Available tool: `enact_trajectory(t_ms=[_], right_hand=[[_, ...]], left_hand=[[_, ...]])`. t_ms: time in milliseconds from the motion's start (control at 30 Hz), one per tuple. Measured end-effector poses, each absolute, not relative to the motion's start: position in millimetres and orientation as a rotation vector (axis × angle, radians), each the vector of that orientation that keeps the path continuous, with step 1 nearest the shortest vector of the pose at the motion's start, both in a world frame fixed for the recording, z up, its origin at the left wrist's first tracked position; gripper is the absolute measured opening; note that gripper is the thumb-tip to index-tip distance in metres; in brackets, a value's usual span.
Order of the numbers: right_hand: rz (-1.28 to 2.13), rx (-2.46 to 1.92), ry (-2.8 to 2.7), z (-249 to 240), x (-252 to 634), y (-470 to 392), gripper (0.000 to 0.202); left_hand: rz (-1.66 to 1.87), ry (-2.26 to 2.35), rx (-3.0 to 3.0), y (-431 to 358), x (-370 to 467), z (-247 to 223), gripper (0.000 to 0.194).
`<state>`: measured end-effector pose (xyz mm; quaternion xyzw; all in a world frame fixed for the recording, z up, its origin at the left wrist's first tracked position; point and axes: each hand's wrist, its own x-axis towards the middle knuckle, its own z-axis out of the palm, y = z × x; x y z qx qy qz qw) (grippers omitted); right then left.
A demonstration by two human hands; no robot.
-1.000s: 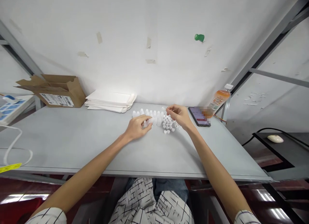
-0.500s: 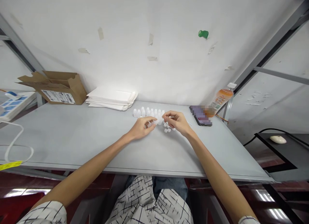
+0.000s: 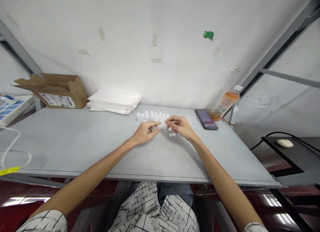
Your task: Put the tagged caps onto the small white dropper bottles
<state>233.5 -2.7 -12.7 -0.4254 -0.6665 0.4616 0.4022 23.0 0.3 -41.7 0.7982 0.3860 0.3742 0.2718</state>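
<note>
Several small translucent white plastic bottles (image 3: 147, 115) stand upright in rows near the middle of the desk. My left hand (image 3: 143, 133) is at their front left side, its thumb and fingers closed around one small bottle (image 3: 157, 126) that is partly hidden. Just across from it, my right hand (image 3: 183, 127) is in a pinch above the front bottles. Whatever sits between its fingertips is too small to make out. Beneath the right hand lie several small white caps (image 3: 172, 134), some covered by the fingers. Thin white pieces (image 3: 192, 124) lie behind the right wrist.
An open cardboard box (image 3: 62, 92) and a stack of white envelopes or sheets (image 3: 113, 102) are at the back left of the grey desk (image 3: 155, 158). At the back right, a phone (image 3: 206, 119) lies beside an orange drink bottle (image 3: 228, 102). A white cable (image 3: 7, 148) crosses the left end.
The view has shifted slightly. My right hand has come a little closer to my left fingertips and the bottles; both hands keep much the same pose.
</note>
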Motion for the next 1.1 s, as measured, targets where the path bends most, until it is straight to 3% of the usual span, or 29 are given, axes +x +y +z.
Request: enact_trajectory(t_ms=[567, 1100], right_hand=[[1.090, -1.135, -1.768, -14.6, 231.3, -4.7, 0.038], [1.244, -1.138, -1.779, -14.7, 233.4, -5.9, 0.034]], left_hand=[[0.908, 0.966, 2.144, 1.1, 21.1, -44.6, 0.043], [0.827, 0.961, 2.060, -2.2, 19.5, -42.1, 0.060]])
